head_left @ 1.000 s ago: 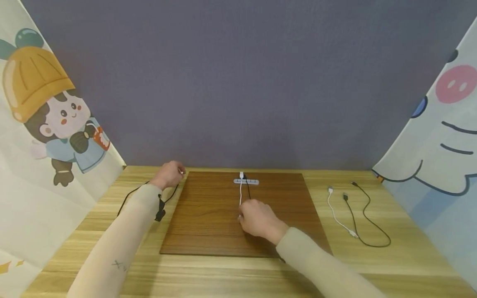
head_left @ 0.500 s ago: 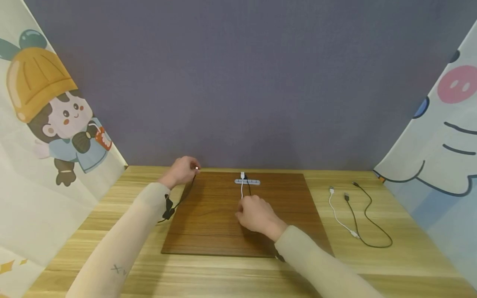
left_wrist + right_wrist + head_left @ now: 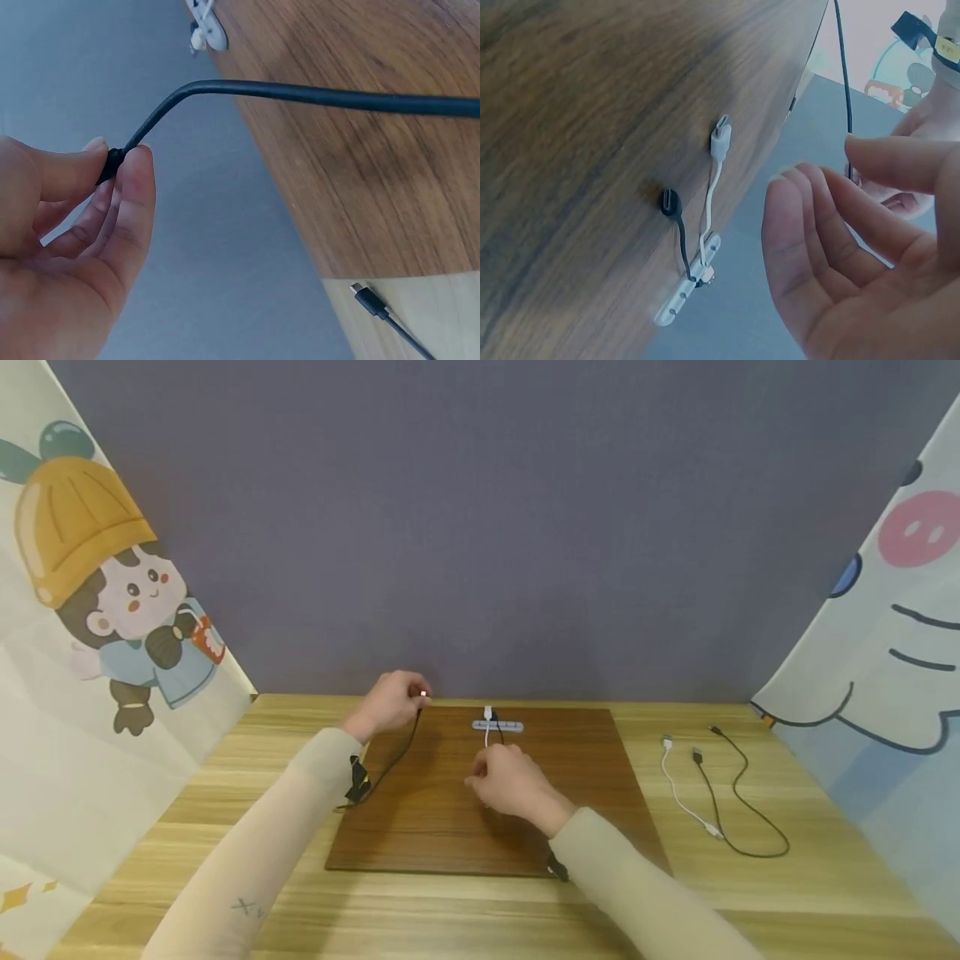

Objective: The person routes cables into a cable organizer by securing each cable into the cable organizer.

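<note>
Over the back left of the brown board, my left hand pinches the plug end of a black USB cable between thumb and fingers. The cable hangs from it in a curve toward the board's left side. My right hand hovers above the board with relaxed, slightly bent fingers and holds nothing. Beneath it lie a white cable's plug and a black cable's plug. Both cables run through slots of a pale cable clip strip at the board's back edge.
Right of the board, a short white cable and a longer black cable lie on the light wooden table. Another black plug lies left of the board. A grey panel stands behind.
My left hand has moved right, from beside the board to over its back left, drawing the black cable along. My right hand has come off the white cable's plug and shifted slightly back.
</note>
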Action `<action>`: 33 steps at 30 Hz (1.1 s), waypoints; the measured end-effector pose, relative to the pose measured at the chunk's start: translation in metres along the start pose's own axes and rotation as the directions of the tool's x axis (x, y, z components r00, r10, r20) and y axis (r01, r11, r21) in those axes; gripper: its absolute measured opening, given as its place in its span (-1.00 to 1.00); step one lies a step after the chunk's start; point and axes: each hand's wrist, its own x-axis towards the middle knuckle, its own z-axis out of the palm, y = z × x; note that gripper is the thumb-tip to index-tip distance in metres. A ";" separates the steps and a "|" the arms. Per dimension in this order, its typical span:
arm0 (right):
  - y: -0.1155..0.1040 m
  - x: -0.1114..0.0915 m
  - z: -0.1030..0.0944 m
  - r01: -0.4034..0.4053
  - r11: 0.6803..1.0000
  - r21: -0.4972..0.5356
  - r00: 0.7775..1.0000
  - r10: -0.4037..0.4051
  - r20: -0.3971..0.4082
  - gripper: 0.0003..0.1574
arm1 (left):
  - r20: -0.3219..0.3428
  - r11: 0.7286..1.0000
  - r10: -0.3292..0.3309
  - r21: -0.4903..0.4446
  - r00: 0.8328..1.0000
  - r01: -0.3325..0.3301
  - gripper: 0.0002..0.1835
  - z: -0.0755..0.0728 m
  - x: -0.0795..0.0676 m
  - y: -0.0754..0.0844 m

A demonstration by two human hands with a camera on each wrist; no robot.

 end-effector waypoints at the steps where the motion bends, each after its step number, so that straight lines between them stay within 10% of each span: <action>1: 0.000 0.000 0.000 0.005 1.000 0.007 1.000 -0.005 -0.002 -0.79 | -0.005 1.000 0.006 -0.001 1.000 -0.006 -0.86 0.001 0.001 0.002; 21: -0.005 0.021 0.012 0.015 0.963 0.269 0.998 0.002 -0.062 -0.50 | -0.044 0.983 0.102 -0.150 0.994 -0.108 -0.87 0.015 0.007 0.044; 33: -0.002 0.032 0.019 -0.113 0.718 0.687 0.985 0.171 -0.016 -0.76 | -0.068 0.960 0.123 -0.243 0.990 -0.136 -0.84 0.020 0.010 0.056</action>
